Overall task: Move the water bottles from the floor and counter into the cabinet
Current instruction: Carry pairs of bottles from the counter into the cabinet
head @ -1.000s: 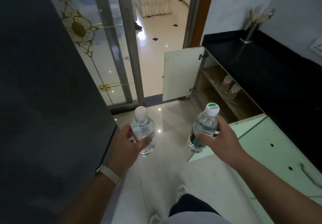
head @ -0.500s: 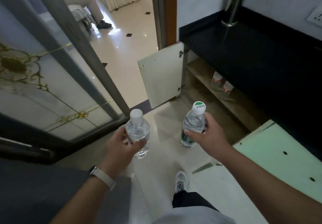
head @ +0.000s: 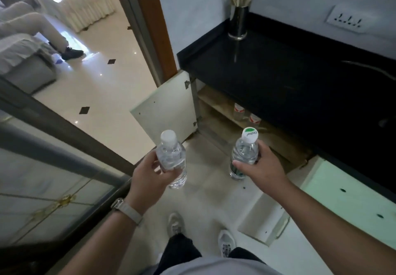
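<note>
The person has stepped closer to the cabinet [head: 222,134] over the last second. Its open mouth, far ahead a second ago, now lies just beyond the hands, and the dark panel that filled the left side has slid out of view.

The grips have not changed. The left hand [head: 150,177] has fingers and thumb curled round the white-capped bottle [head: 171,157], held upright above the floor [head: 205,193]. The right hand [head: 262,168] is wrapped the same way round the green-capped bottle [head: 245,151], also upright and nearer the opening. Both bottles are in the air, apart from each other, and neither is inside yet.

The door [head: 167,107] stands swung out to the left, so the way in looks free. Two stored bottles [head: 239,110] already stand inside, under the black surface [head: 278,71] (their labels show red; little else can be read).

The carry seems nearly done. What is left is probably to stoop and set both bottles inside, the right one likely first.
</note>
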